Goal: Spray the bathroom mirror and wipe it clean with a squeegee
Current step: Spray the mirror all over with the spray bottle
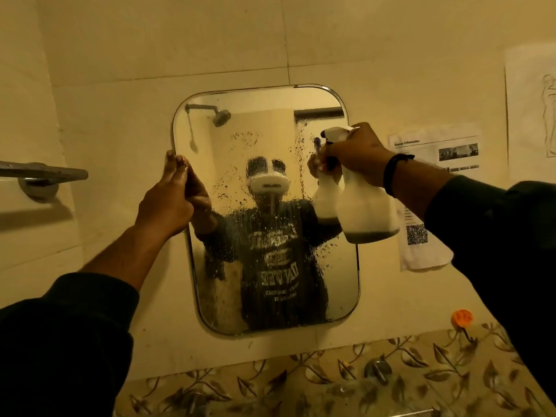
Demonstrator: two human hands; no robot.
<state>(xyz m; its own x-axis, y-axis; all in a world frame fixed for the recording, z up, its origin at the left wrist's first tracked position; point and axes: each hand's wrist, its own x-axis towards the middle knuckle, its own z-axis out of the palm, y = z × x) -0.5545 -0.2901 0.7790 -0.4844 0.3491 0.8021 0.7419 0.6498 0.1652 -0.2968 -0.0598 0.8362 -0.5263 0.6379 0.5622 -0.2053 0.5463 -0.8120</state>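
A rounded rectangular mirror [337, 281] hangs on the tiled wall, its glass speckled with spray droplets and running streaks across the middle and right side. My left hand [168, 197] grips the mirror's left edge, fingers wrapped around the rim. My right hand [355, 158] holds a white spray bottle [367, 212] by its neck and trigger, nozzle pointed at the upper right of the glass. A little dark liquid sits at the bottle's bottom. No squeegee is in view.
A metal towel bar [42, 173] juts from the wall at left. Printed paper sheets [436, 158] hang right of the mirror. An orange wall hook [462, 319] sits lower right. Metal tap fittings [377, 370] stick out of the leaf-patterned tile band below.
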